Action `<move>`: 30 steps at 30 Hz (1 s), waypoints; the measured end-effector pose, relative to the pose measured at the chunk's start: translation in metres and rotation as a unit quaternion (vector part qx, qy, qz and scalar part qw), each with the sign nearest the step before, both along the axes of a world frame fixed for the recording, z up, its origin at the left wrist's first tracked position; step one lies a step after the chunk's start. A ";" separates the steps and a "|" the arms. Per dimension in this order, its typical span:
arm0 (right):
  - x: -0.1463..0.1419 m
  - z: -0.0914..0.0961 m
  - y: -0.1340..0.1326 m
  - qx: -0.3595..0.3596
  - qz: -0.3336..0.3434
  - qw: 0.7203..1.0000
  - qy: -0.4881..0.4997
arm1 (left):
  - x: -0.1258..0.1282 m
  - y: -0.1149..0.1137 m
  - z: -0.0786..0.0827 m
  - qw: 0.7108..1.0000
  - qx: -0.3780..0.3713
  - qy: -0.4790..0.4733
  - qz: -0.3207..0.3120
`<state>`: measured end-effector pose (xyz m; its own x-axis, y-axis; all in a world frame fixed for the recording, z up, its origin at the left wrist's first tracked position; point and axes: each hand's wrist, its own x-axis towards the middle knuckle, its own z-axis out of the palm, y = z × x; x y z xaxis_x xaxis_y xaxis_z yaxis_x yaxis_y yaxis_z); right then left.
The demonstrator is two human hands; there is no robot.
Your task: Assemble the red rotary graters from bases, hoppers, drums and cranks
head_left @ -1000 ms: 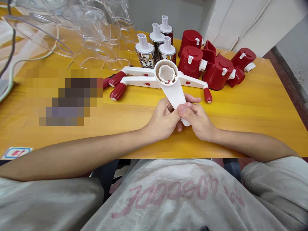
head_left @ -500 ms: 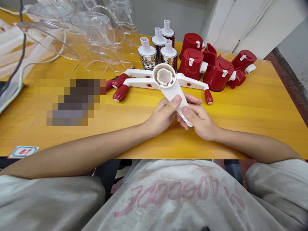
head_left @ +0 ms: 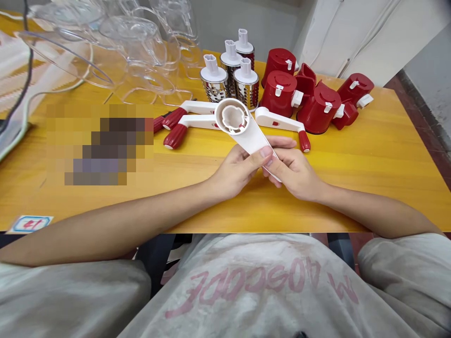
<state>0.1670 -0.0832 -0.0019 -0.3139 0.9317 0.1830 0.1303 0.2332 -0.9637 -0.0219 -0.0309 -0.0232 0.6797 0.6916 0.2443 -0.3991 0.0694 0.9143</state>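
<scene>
Crank [head_left: 252,138] tilts over the bench's [head_left: 211,216] near side. Left grip [head_left: 239,169] and right grip [head_left: 298,173] both wrap round its thin end. Holding seems the step; any next move calls for steady thumbs.

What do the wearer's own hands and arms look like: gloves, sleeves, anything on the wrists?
Left hand and right hand are ungloved, with no rings or watches visible. Both forearms are bare. The pale grey shirt has faded reddish lettering across its front; I can't tell exactly where its sleeves end.
</scene>
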 end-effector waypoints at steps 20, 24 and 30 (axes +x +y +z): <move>0.050 -0.028 0.038 0.204 -0.051 0.884 -0.418 | -0.050 0.089 0.025 0.848 0.372 0.338 0.167; 0.057 -0.026 0.042 0.262 -0.062 0.873 -0.407 | -0.053 0.093 0.025 0.789 0.432 0.420 0.120; 0.083 0.001 0.053 0.291 -0.123 0.868 -0.384 | -0.045 0.084 0.011 0.731 0.478 0.468 0.134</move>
